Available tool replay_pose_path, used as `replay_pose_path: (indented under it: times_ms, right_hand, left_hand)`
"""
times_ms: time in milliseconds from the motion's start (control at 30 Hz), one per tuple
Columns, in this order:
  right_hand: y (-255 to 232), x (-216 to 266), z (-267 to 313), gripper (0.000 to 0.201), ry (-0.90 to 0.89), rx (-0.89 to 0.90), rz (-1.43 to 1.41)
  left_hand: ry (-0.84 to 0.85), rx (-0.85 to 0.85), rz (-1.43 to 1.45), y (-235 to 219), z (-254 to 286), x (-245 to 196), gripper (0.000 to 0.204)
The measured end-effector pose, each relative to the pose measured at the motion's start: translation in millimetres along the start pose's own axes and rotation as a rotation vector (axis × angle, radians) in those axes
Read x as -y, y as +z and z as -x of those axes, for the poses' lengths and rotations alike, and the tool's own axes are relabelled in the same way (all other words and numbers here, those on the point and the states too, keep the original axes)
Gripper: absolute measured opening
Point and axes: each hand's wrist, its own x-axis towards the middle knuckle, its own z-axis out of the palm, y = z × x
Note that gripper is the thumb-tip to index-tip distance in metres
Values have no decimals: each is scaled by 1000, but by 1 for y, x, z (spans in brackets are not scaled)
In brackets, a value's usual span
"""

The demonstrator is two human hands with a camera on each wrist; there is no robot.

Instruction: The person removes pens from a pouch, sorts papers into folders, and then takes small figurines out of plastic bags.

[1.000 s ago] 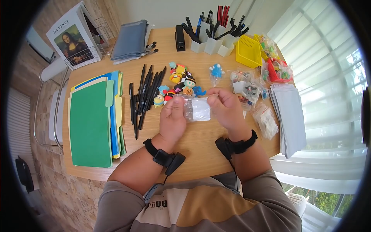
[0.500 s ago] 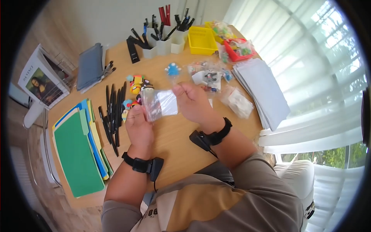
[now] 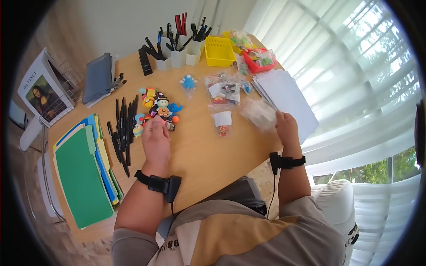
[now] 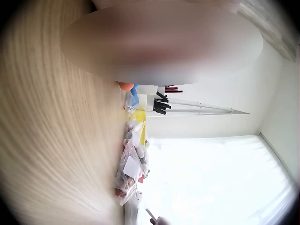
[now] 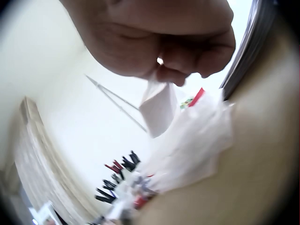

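Observation:
My left hand [image 3: 156, 139] is at the near edge of a cluster of small toy figures [image 3: 163, 106], its fingertips overlapping them; in the left wrist view that hand is a blur, and I cannot tell whether its fingers hold anything. To the right, my right hand [image 3: 287, 128] is beside the pile of clear plastic bags [image 3: 257, 113]. In the right wrist view its thumb and fingers pinch a clear plastic bag with a white slip [image 5: 159, 112], close above more bags [image 5: 201, 145]. A small filled bag with a white slip [image 3: 222, 119] lies between the hands.
Black pens [image 3: 125, 128] and a green folder [image 3: 82, 177] lie at left. Several bagged toys [image 3: 228, 88] and a blue spiky toy [image 3: 188, 82] lie farther back, before pen holders [image 3: 179, 58] and a yellow basket [image 3: 219, 55]. White envelopes [image 3: 293, 99] are stacked at right.
Both hands held the clear bag with the white slip in front of the toys. They have parted: the right moved rightward to the bag pile, the left stays by the toys. The head view has turned.

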Motion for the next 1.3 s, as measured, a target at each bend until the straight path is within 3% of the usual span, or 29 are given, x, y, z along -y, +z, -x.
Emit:
replay_pose_path:
  times_ms: [67, 100, 233, 333, 367, 433, 567, 800, 900, 967, 1000, 1067, 1200, 1300]
  right_hand:
    - [2, -14, 7, 40, -327, -196, 480]
    - [-1, -9, 11, 40, -326, -199, 480]
    - [1, 6, 18, 49, -457, -78, 616]
    - [24, -5, 9, 57, -715, 48, 722]
    - [29, 0, 11, 57, -722, 48, 720]
    - [42, 8, 16, 58, -723, 224, 856]
    - [52, 29, 29, 67, -563, 509, 952]
    - [59, 42, 32, 69, -533, 564, 1002]
    - [55, 61, 44, 69, -591, 473, 1093]
    - [49, 62, 53, 64, -867, 265, 859]
    - [50, 67, 62, 64, -869, 271, 859]
    - [62, 77, 81, 48, -714, 400, 473]
    - [89, 92, 95, 44, -558, 490, 609]
    - [106, 94, 92, 44, -641, 546, 571]
  left_hand:
    - [6, 11, -3, 1, 1, -1, 33]
    - [10, 12, -4, 0, 1, -1, 33]
    - [44, 37, -29, -4, -1, 5, 31]
    - [53, 59, -8, -5, -2, 4, 31]
    - [38, 70, 0, -5, -2, 3, 31]
    - [26, 77, 9, -6, -3, 3, 31]
    - [17, 99, 28, -7, -4, 5, 30]
    - [3, 143, 36, -7, -4, 5, 28]
    - [16, 158, 41, -8, -5, 4, 29]
    - [15, 156, 35, -8, -4, 2, 30]
    - [9, 168, 27, -8, -3, 2, 30]
    - [10, 168, 21, -8, -3, 3, 31]
    - [10, 197, -32, -9, -2, 3, 30]
    - [34, 211, -18, -7, -2, 6, 30]
